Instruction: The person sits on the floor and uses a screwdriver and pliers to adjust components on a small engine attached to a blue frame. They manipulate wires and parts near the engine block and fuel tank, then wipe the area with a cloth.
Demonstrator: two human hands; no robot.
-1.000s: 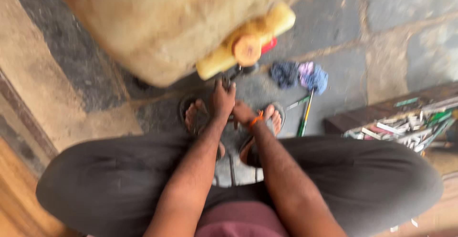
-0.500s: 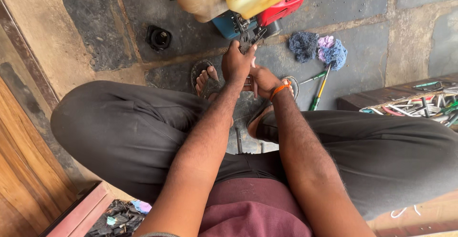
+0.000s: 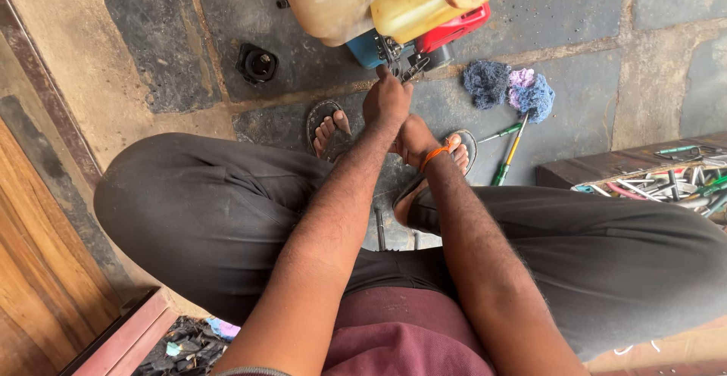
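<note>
Your left hand (image 3: 386, 102) has moved up to the small engine (image 3: 413, 46); grip hidden there, and on your right hand (image 3: 415, 137); a slip could pinch fingers

Person wears dark grey trousers (image 3: 197, 217), a maroon shirt (image 3: 409, 338), dark sandals (image 3: 324, 118) on both feet, and an orange band (image 3: 435, 153) at the right wrist.

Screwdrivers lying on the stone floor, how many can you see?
2: a green-handled screwdriver right of the right foot, and a yellow-shafted screwdriver crossing it below the rags. The tool tray may hold more.
</note>
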